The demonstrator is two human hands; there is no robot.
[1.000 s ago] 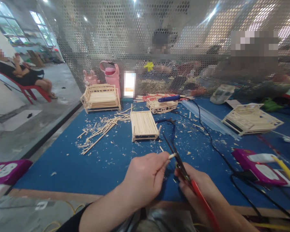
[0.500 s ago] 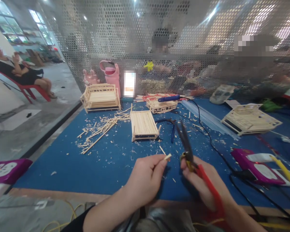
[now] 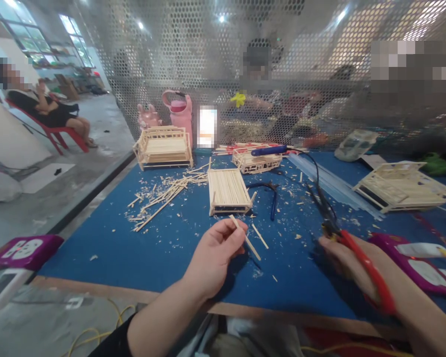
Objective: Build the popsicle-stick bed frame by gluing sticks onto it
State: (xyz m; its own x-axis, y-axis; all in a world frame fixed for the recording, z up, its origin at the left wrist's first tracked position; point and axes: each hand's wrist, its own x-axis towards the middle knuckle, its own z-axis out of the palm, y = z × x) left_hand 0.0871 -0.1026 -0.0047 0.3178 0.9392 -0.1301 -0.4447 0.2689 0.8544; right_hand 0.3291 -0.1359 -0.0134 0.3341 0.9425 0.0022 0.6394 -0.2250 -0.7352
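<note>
My left hand [image 3: 217, 255] pinches a short wooden stick [image 3: 251, 245] between thumb and fingers, above the blue tabletop. At the right, my right hand [image 3: 357, 267] is wrapped round the red-handled pliers [image 3: 332, 223], whose dark long jaws point up and left. Just beyond my left hand stands a small wooden stick frame with a slatted top [image 3: 228, 191]. Another loose stick [image 3: 260, 236] lies on the table to the right of my left hand. Blue-handled pliers [image 3: 273, 201] rest to the right of the slatted frame.
A miniature stick bench [image 3: 165, 148] stands at the back left, near a pink bottle [image 3: 181, 119]. Loose sticks [image 3: 167, 196] and chips lie left of centre. A blue hot tool [image 3: 269, 150] rests on another stick piece. More stickwork [image 3: 405, 188] and a purple power strip [image 3: 409, 263] sit right.
The pliers and my right hand have moved right, away from my left hand. The stick in my left hand has turned and shows more of its length. The view has shifted slightly.
</note>
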